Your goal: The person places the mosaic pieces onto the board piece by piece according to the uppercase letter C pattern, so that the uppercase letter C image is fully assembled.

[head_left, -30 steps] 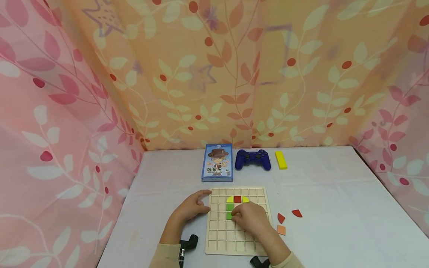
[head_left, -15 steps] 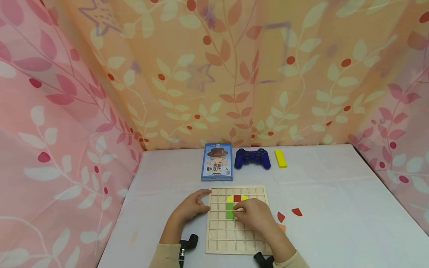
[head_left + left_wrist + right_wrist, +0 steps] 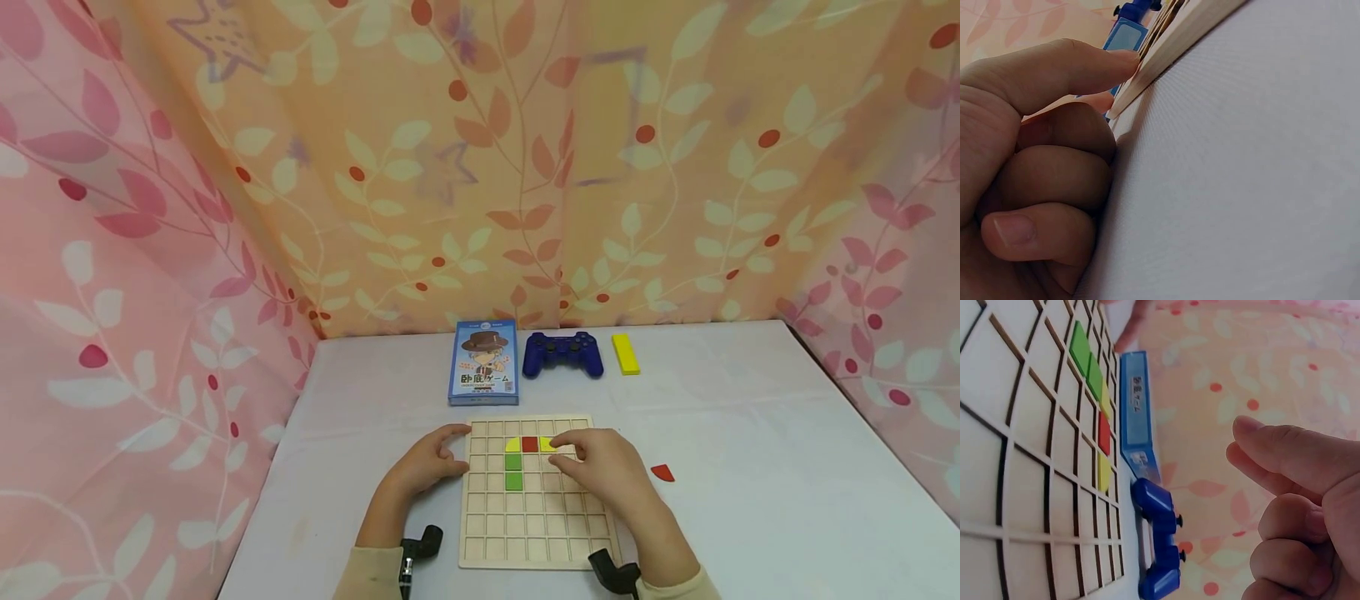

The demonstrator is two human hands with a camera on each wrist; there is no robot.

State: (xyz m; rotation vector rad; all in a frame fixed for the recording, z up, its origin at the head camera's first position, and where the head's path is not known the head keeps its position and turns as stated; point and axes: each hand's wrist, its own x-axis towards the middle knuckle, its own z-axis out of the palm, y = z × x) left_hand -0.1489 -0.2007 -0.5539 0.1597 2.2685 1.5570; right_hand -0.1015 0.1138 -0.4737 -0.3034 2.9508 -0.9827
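Note:
A wooden grid board (image 3: 495, 527) lies on the table. In its cells sit two green square tiles (image 3: 513, 482), a red square tile (image 3: 530, 444), a left yellow rounded tile (image 3: 512, 446) and a right yellow rounded tile (image 3: 545, 444). My left hand (image 3: 426, 460) rests at the board's left edge. Its thumb (image 3: 1079, 69) is extended against the wooden side, while lower fingers curl on the cloth. Over the board's right part hovers my right hand (image 3: 606, 467), thumb and index finger apart beside the right yellow tile, holding nothing.
Behind the board stand a blue card-game box (image 3: 483, 364), a dark blue game controller (image 3: 562, 356) and a yellow block (image 3: 626, 354). A red wedge-shaped piece (image 3: 663, 473) lies right of the board. Black wrist mounts (image 3: 613, 572) flank both forearms.
My right hand has moved rightward and lifted from beside the green tiles, its thumb and index parting. Its forearm now covers the orange square and one red piece. The left hand stays still.

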